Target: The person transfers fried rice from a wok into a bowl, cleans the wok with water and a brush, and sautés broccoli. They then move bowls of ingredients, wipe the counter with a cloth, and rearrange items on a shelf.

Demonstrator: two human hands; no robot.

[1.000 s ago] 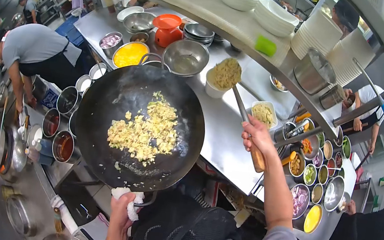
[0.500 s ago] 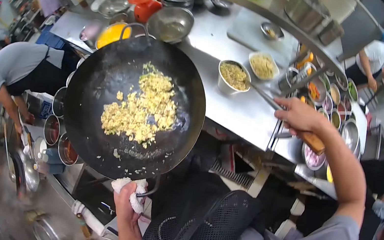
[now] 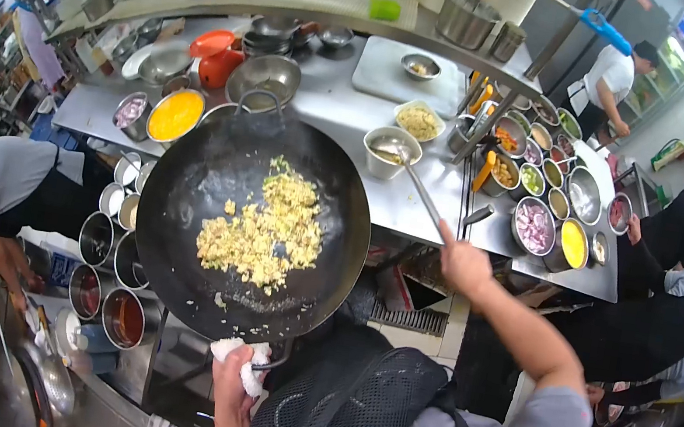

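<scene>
My left hand grips the handle of a large black wok through a folded white cloth. Scrambled-egg-like yellow crumbled food, perhaps egg fried rice, lies in the middle of the wok. In my right hand is a long-handled ladle, my fingers closed round its handle. The ladle's bowl rests in the mouth of a white tub on the steel table, covering most of the tub's contents. Right behind it stands a second white tub filled with similar food.
Bowls of cut vegetables, including chopped onion, crowd the table's right. A yellow-filled bowl and an orange container stand behind the wok. Steel pots line its left. One co-worker bends at left; others are at right.
The view has swung, bringing more of the shelf and right side into sight. My right hand has brought the ladle's bowl over the front tub. My left hand still holds the wok.
</scene>
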